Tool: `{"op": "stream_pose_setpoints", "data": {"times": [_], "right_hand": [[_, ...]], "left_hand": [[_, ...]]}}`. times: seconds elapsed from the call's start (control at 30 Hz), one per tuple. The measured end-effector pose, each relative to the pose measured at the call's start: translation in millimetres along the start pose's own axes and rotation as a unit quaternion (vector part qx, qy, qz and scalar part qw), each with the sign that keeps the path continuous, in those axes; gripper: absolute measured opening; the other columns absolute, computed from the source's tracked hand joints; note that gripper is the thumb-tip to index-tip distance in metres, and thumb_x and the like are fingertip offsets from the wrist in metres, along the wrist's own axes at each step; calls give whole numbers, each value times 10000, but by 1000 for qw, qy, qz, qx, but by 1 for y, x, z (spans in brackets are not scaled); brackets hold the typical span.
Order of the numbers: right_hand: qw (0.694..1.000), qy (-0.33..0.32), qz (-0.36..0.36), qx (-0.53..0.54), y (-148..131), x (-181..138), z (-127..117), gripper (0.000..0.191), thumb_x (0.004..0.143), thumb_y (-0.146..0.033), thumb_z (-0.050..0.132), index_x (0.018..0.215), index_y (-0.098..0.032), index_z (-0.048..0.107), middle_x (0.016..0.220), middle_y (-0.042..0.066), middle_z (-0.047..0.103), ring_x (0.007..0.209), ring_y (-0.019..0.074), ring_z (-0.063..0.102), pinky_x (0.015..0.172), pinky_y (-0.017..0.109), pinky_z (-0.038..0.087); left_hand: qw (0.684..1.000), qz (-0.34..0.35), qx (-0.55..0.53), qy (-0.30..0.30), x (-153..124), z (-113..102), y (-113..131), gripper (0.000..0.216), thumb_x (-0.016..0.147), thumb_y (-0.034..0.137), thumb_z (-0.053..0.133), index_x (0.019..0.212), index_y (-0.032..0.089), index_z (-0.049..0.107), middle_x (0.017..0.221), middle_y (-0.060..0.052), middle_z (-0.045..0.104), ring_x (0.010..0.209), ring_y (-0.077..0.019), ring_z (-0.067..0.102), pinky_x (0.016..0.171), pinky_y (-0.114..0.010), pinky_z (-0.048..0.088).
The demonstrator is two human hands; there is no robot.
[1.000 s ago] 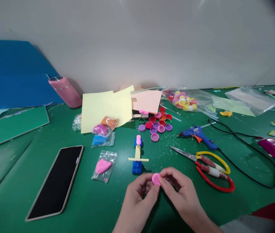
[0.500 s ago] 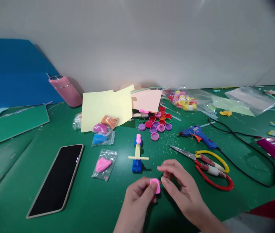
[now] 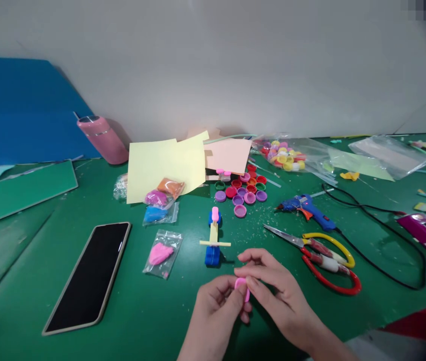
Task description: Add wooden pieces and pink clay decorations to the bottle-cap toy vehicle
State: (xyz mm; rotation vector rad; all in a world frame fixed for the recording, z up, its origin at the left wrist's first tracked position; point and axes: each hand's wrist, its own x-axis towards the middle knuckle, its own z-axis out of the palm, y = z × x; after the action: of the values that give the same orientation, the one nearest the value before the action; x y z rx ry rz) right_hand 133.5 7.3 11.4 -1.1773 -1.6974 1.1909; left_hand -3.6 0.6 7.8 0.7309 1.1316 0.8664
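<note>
My left hand (image 3: pixel 215 311) and my right hand (image 3: pixel 273 291) meet low in the middle, both pinching a small lump of pink clay (image 3: pixel 242 286) between fingertips. Just beyond them on the green table (image 3: pixel 141 311) stands a small model (image 3: pixel 214 239) made of blue caps, pale sticks and a pink piece on top. A clear bag with pink clay (image 3: pixel 161 252) lies to its left.
A black phone (image 3: pixel 92 276) lies at the left. Loose bottle caps (image 3: pixel 241 190), bagged caps (image 3: pixel 284 154), yellow and pink paper sheets (image 3: pixel 165 165), clay bags (image 3: pixel 160 200), a blue glue gun (image 3: pixel 306 208) with cable, scissors (image 3: pixel 321 255), and a pink bottle (image 3: pixel 102 139) surround the work spot.
The hands drew slightly apart, then came together again on the pink clay. The clay moved a little lower and is now pressed between both hands' fingertips.
</note>
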Motion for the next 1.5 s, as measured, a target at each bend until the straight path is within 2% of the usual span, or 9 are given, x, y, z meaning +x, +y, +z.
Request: {"op": "stream_pose_setpoints", "data": {"times": [0.2,0.33,0.47,0.6,0.9,1.03,1.17,1.33,1.5], "right_hand": [[1000,-23,-10,15,1,0,-2,243,869,-208,446,971,-234,666,1128,69,518,981,179,529,843,310,452],[999,-9,-3,37,1,1,-4,233,871,-244,454,1002,-229,646,1173,69,483,977,175,532,884,330,427],[999,-36,-13,30,-1,2,-4,256,883,-271,431,943,-231,676,1154,69,512,1006,194,505,850,330,442],[998,-22,-22,45,-1,2,-5,269,886,-300,421,980,-237,665,1164,70,505,992,193,512,858,334,436],[999,-28,-26,36,0,2,-4,225,864,-244,471,1023,-270,627,1210,43,440,1028,172,489,900,298,401],[1000,-13,-13,16,0,3,-3,219,856,-211,479,1026,-252,612,1125,44,487,1024,165,490,893,269,395],[1000,0,-1,22,1,5,-3,202,847,-202,494,1019,-234,594,938,31,538,837,135,543,746,233,452],[1000,-10,5,26,3,6,-2,191,836,-190,506,1002,-203,600,879,33,558,759,132,553,686,235,467],[1000,9,17,5,5,5,-2,190,860,-189,464,984,-209,607,896,36,568,809,141,561,727,247,457]], "left_hand": [[1000,-6,-16,-20,1,-3,-4,219,722,288,610,585,118,622,510,2,534,489,-111,458,515,-241,370],[999,-17,-27,-33,0,-4,-4,208,728,278,605,596,120,628,526,3,536,499,-113,464,528,-245,364],[999,-14,-34,-28,-2,-3,-1,192,723,259,610,586,125,615,528,5,531,508,-111,453,536,-245,357],[999,-15,-25,-33,-3,-4,-1,208,739,277,591,600,124,612,554,-2,538,518,-115,461,543,-251,361],[1000,-13,0,-28,0,-5,0,206,729,288,584,597,130,569,536,12,509,514,-107,436,528,-237,359],[998,-1,65,0,-1,-6,5,221,733,275,562,561,137,544,493,28,477,493,-94,405,505,-219,331],[994,-1,107,-3,1,-6,11,214,736,275,551,571,140,544,487,39,447,490,-90,376,482,-214,293],[993,-1,114,-16,5,-6,14,144,728,239,552,654,124,597,541,24,480,512,-97,394,494,-221,318],[998,2,67,-8,4,-3,14,157,729,249,573,704,112,647,543,7,516,508,-101,431,494,-221,350]]}}
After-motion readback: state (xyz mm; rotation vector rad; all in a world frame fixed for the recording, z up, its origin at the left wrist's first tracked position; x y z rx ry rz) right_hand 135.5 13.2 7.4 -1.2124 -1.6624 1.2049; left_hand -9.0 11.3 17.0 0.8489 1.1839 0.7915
